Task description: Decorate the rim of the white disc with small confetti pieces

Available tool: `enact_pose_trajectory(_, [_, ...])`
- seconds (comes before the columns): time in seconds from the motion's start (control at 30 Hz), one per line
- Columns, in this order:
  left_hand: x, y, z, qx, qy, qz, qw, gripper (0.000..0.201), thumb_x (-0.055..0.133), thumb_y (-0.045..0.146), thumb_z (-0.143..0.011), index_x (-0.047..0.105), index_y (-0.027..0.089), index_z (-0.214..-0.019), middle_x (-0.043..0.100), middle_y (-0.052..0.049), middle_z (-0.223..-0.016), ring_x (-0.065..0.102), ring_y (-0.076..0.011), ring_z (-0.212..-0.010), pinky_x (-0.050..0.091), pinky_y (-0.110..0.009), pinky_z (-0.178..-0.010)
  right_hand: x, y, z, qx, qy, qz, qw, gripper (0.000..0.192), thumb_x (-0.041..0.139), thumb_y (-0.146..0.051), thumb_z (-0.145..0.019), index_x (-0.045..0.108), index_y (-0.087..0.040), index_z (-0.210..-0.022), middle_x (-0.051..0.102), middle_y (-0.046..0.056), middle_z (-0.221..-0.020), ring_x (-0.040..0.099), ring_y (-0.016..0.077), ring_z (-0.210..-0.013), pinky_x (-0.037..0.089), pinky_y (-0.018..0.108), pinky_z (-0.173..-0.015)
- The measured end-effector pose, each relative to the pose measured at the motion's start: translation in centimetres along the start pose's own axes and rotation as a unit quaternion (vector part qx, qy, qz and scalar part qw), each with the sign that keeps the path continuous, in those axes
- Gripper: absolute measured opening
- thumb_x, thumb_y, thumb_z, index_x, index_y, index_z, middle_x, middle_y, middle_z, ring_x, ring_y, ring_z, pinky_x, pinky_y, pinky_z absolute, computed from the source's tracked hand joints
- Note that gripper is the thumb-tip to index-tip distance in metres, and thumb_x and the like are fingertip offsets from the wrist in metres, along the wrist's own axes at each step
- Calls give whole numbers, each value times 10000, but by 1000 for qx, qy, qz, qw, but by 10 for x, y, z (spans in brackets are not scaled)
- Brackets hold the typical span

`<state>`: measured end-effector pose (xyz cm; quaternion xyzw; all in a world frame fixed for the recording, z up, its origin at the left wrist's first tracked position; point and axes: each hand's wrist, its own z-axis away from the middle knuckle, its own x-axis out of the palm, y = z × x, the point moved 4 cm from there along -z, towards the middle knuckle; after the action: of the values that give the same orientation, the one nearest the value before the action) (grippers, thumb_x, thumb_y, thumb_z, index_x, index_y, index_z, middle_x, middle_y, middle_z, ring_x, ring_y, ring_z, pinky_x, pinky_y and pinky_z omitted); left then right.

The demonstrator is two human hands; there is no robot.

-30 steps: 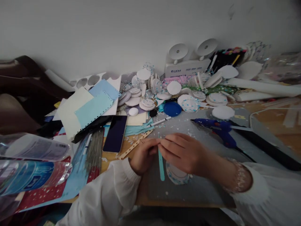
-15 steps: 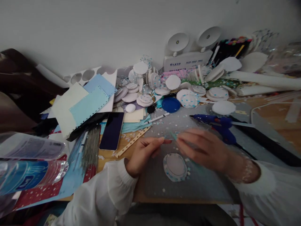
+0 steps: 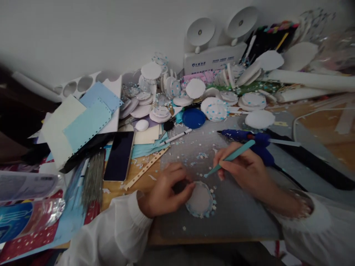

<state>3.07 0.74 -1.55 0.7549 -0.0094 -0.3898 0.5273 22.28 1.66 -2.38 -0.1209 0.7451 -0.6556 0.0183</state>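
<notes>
A round white paper disc (image 3: 200, 199), edged with small white and pale blue stars, lies on the grey cutting mat (image 3: 233, 225). My left hand (image 3: 169, 190) has its fingers curled, thumb and index fingertips closed at the disc's upper left rim. Teal tweezers (image 3: 239, 150) are gripped in my right hand (image 3: 246, 171), slanting down to the left. At their tip, just above the disc, is a tiny light blue piece (image 3: 206, 176). Small loose stars and scraps (image 3: 202, 156) are scattered on the mat beyond the hands.
A blue glue gun (image 3: 249, 138) lies behind my right hand. Toward the wall are a blue lid (image 3: 194, 118) and piled white discs (image 3: 161, 112). On the left are a phone (image 3: 119, 157), coloured paper (image 3: 87, 120), wire stems (image 3: 95, 177) and a plastic bottle (image 3: 33, 218).
My left hand has come to the disc's rim, its fingers curling. My right hand has turned the tweezers, their tip now down near the disc. The camera view has shifted slightly.
</notes>
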Motion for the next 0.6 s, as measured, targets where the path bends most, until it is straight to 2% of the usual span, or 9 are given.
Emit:
enact_pose_trajectory(0.17, [-5, 0, 1, -2, -8, 19, 1000, 190, 460, 190, -902, 500, 168, -718, 511, -23, -709, 469, -156, -713, 366, -294, -684, 3, -5, 2, 5, -10, 1, 1000, 83, 608, -174, -847, 575, -210, -779, 623, -21, -799, 612, 86, -505, 545, 236, -452])
enact_pose_trajectory(0.33, [-7, -2, 1, 6, 2, 36, 999, 186, 458, 192, -909, 489, 173, -726, 508, -27, -716, 470, -155, -710, 365, -285, -655, 9, -6, 3, 9, -39, 46, 998, 93, 604, -211, -850, 564, -233, -769, 619, -15, -777, 610, 105, -504, 553, 253, -441])
enact_pose_trajectory(0.6, [-6, -3, 1, 4, 16, 36, 999, 209, 459, 209, -917, 487, 176, -713, 500, -24, -708, 463, -155, -702, 356, -287, -647, 11, 0, 2, 23, -63, 52, 996, 102, 603, -250, -852, 555, -224, -765, 590, -15, -738, 597, 101, -505, 550, 242, -449])
